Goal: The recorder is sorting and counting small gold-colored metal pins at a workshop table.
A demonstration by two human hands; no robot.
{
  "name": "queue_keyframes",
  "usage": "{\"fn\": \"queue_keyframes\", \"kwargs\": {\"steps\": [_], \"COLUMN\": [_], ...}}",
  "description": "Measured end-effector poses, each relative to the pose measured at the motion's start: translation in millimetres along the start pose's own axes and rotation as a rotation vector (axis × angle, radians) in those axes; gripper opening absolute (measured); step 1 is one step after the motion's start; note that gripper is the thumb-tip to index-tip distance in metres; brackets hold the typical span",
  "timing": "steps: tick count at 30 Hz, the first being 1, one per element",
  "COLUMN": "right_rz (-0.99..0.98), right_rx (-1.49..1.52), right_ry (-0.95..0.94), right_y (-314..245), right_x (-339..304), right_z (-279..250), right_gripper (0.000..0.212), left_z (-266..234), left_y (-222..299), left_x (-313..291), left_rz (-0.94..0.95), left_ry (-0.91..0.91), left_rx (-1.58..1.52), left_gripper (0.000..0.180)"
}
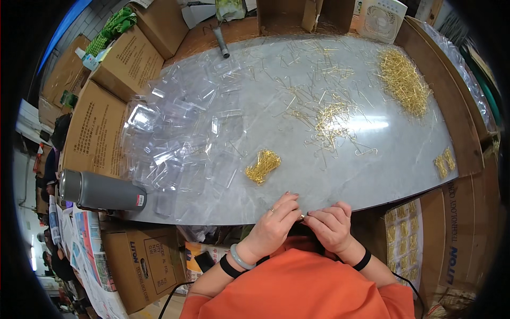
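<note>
At the table's near edge my left hand [273, 226] and my right hand [332, 227] meet, fingertips pinched together. Between them is a tiny glint; what they grip is too small and covered to make out. Just beyond my left hand lies a compact bundle of gold wire hooks [263, 167]. Farther off, a loose heap of gold hooks [332, 123] spreads over the grey marbled tabletop [297, 186], with single hooks scattered toward the back.
Clear plastic boxes [180, 127] cover the table's left side, behind a grey bottle [111, 191]. A large pile of gold hooks [404, 82] sits far right, small bundles [445, 162] near the right edge. Cardboard [451, 95] walls the right side; a white fan [381, 20] stands behind.
</note>
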State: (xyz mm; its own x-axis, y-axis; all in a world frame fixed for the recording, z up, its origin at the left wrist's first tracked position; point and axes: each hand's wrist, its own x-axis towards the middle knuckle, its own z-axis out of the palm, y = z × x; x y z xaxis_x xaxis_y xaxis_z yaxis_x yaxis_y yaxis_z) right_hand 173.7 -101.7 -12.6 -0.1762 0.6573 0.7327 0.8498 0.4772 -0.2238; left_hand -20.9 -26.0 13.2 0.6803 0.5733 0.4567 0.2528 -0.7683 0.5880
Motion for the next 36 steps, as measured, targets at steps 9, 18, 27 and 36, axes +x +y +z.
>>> {"fn": "queue_keyframes", "kwargs": {"steps": [9, 18, 27, 36], "right_rz": [-0.009, 0.107, 0.347, 0.461], "right_rx": [0.005, -0.009, 0.07, 0.109], "right_ry": [0.073, 0.135, 0.185, 0.219], "right_y": [-1.8, 3.0, 7.8, 19.6], "right_x": [3.4, 11.2, 21.8, 29.0], "right_z": [8.5, 9.0, -11.7, -32.4], "right_gripper": [0.019, 0.023, 0.021, 0.017], "left_z": [-2.6, -16.7, -25.7, -35.7], "left_y": [-0.1, 5.5, -17.0, -2.9], "left_x": [0.5, 4.9, 31.7, 13.9], "left_rz": [-0.03, -0.229, -0.364, -0.074], "left_ry": [-0.039, 0.122, 0.131, -0.248], "left_rx": [-0.038, -0.192, 0.541, 0.224], "left_gripper": [0.019, 0.023, 0.05, 0.057]}}
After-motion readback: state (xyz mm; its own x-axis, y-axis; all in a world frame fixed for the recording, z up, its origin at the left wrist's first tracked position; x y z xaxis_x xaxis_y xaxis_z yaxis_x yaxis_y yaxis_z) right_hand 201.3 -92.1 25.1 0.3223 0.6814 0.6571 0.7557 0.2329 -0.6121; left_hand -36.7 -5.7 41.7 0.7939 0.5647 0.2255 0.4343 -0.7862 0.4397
